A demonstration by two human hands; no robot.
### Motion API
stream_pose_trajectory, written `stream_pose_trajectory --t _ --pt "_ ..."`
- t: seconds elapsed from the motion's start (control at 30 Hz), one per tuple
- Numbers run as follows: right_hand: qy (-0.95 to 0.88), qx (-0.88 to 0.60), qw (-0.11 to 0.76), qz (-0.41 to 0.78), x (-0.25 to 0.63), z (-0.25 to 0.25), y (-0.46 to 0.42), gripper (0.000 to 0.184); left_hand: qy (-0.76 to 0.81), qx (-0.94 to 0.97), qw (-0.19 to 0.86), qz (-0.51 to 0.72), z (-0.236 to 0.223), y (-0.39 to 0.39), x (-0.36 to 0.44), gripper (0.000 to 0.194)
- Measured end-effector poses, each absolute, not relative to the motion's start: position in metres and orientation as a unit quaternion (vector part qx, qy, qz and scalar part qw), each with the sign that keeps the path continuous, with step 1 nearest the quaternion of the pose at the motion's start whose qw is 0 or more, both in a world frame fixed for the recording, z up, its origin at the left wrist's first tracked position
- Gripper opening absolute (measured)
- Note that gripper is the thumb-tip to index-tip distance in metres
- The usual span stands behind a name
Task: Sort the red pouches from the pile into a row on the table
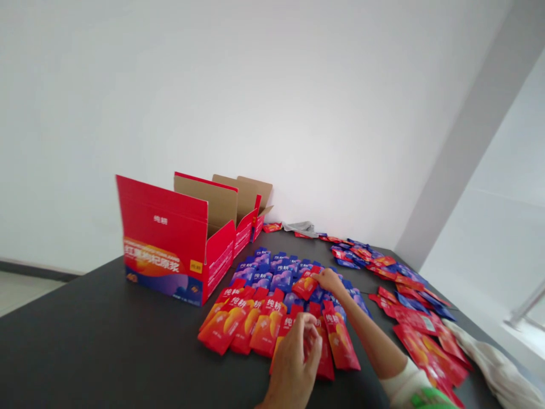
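I see my left hand low in the near centre, fingers curled together over the near row of red pouches; it seems to pinch the edge of one pouch, though I cannot tell for sure whether it grips it. My right hand reaches farther out, its forearm stretching in from the near right, and its fingers are closed on a single red pouch that lies on the blue pouches. Those blue ones form the far part of the spread, the red row the near part, all flat on the dark table. To the left of the spread stands an open red carton, flaps up, with a second open carton behind it toward the wall. On the right side of the table a looser scatter of mixed pouches runs from far to near, and a white cloth lies at the near right edge.
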State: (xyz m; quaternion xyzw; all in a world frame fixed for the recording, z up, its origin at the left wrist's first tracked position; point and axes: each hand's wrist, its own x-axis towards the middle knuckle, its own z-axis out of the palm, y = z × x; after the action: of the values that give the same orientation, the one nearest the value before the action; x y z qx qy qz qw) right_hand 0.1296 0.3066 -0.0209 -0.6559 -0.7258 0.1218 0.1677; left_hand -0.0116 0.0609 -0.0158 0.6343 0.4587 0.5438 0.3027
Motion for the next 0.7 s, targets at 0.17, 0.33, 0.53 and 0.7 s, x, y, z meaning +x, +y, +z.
stream_pose_trajectory --t 0.17,0.33,0.53,0.7 --pt "-0.724 -0.661 0.167 0.1 0.1293 -0.0248 0.3067 0.037 0.458 0.645 0.285 0.542 -0.0168 0.0612 -0.0122 0.014" --pt "-0.733 -0.645 0.201 0.08 0.1295 -0.0244 0.3059 0.029 0.457 0.652 0.277 0.538 -0.0168 0.0604 -0.0122 0.015" --pt "-0.748 -0.619 0.23 0.066 0.1264 -0.0251 0.3052 0.021 0.46 0.658 0.262 0.535 -0.0184 0.0596 -0.0113 0.017" --pt "-0.763 -0.6 0.231 0.068 0.1292 -0.0244 0.3021 0.024 0.458 0.668 0.248 0.531 -0.0206 0.0602 -0.0115 0.018"
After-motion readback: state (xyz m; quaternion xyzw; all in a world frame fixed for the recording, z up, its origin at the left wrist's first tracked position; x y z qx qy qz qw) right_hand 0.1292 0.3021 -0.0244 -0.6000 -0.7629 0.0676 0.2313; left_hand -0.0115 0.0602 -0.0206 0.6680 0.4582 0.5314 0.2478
